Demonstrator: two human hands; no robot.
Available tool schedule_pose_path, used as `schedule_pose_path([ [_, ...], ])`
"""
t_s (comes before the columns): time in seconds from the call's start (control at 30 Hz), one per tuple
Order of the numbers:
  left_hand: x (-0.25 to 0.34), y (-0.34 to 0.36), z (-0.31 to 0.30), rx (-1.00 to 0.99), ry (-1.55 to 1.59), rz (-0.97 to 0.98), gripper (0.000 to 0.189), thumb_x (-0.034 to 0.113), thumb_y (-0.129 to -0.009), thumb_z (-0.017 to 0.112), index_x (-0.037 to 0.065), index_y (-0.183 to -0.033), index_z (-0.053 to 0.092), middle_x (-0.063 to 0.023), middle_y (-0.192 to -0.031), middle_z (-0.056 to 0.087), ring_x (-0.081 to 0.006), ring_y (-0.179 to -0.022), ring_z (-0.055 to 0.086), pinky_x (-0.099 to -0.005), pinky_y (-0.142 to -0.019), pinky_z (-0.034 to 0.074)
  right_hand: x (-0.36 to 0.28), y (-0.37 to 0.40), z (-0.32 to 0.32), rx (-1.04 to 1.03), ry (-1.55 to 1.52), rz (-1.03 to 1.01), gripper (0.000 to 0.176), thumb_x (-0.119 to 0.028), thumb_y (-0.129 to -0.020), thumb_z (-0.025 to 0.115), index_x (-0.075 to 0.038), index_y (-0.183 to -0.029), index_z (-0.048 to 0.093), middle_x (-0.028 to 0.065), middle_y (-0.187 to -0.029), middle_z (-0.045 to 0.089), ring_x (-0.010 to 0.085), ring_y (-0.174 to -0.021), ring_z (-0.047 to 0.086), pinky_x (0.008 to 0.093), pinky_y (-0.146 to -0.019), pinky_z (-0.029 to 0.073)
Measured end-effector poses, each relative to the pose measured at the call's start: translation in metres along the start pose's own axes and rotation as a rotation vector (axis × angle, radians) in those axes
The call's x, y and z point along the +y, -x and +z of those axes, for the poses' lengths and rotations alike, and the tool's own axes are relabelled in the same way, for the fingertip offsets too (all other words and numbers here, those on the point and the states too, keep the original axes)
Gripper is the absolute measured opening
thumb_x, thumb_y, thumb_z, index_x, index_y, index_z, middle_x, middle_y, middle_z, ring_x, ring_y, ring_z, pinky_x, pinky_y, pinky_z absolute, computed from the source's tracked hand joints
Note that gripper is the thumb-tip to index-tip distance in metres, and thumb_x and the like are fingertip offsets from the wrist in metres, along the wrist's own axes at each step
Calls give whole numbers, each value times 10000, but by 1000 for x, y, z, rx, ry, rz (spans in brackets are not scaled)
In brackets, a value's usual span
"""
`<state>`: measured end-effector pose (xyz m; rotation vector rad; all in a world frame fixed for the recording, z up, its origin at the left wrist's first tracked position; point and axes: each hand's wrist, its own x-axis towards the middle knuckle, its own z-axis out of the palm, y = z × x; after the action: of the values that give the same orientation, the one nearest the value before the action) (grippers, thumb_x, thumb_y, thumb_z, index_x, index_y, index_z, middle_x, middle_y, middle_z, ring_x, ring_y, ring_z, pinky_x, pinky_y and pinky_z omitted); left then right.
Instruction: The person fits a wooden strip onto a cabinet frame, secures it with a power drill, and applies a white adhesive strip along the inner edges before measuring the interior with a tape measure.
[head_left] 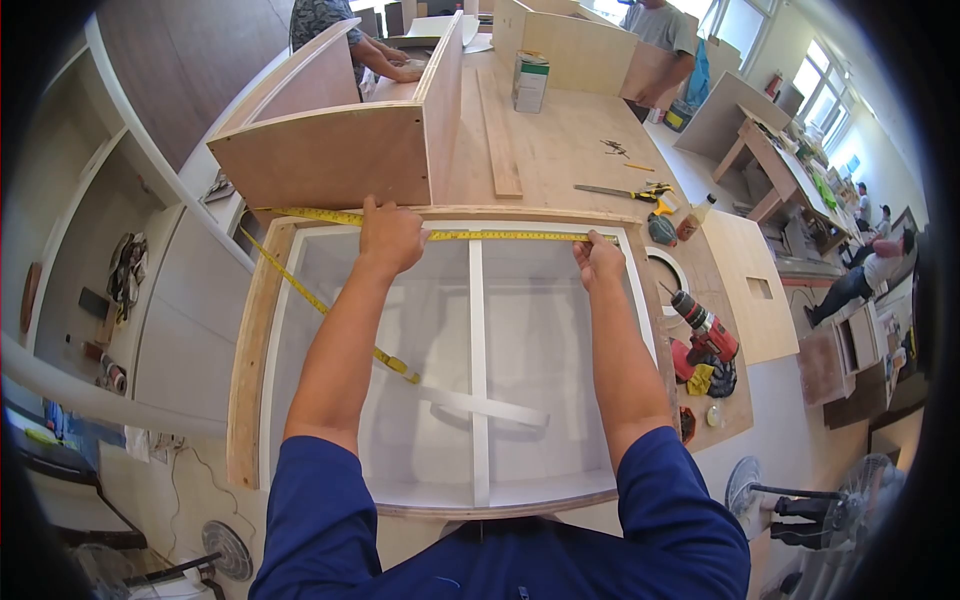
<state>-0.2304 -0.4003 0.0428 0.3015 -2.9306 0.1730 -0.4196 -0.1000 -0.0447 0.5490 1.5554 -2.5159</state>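
Observation:
A yellow tape measure (pixel 510 236) stretches along the far edge of a white-lined cabinet frame (pixel 479 370). My left hand (pixel 392 238) is closed around the tape near the frame's far left part. At the far right corner, my right hand (pixel 600 258) pinches the tape's other stretch against the edge. Left of my left hand, the loose tape bends back and hangs diagonally into the cabinet. A white strip (pixel 485 407) lies inside, crossing below the central divider.
Beyond the frame stands a plywood box (pixel 325 165), with a co-worker's hands (pixel 405 66) over it. On the right lie a red drill (pixel 705 328), a handsaw (pixel 612 190) and a bottle (pixel 696 216). A carton (pixel 530 82) stands farther back. Fans (pixel 228 550) flank me.

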Motion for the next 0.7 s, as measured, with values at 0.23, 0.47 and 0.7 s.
schedule_pose_path([
  [0.23,-17,17,1,135,340,-30,293,330,-954,681,61,-864,751,-156,-808,702,-305,-771,652,-471,-771,470,-6,-7,-12,-115,-71,37,144,-103,-1027,625,24,-1093,605,114,-926,654,215,-731,653,334,-594,593],
  [0.47,-20,155,-98,-276,652,-51,461,367,-984,660,-48,-785,680,-90,-598,538,-163,-590,462,-378,-573,406,-87,163,-107,-575,172,239,207,-172,-1057,579,30,-1028,619,127,-881,678,190,-739,662,296,-618,546],
  [0.7,11,284,-105,-584,873,-181,412,317,-978,683,-48,-788,678,-104,-578,508,-167,-562,434,-371,-554,399,-87,337,-207,-526,1044,-555,253,-167,-947,741,26,-1099,678,130,-994,724,231,-857,702,345,-778,570],
])
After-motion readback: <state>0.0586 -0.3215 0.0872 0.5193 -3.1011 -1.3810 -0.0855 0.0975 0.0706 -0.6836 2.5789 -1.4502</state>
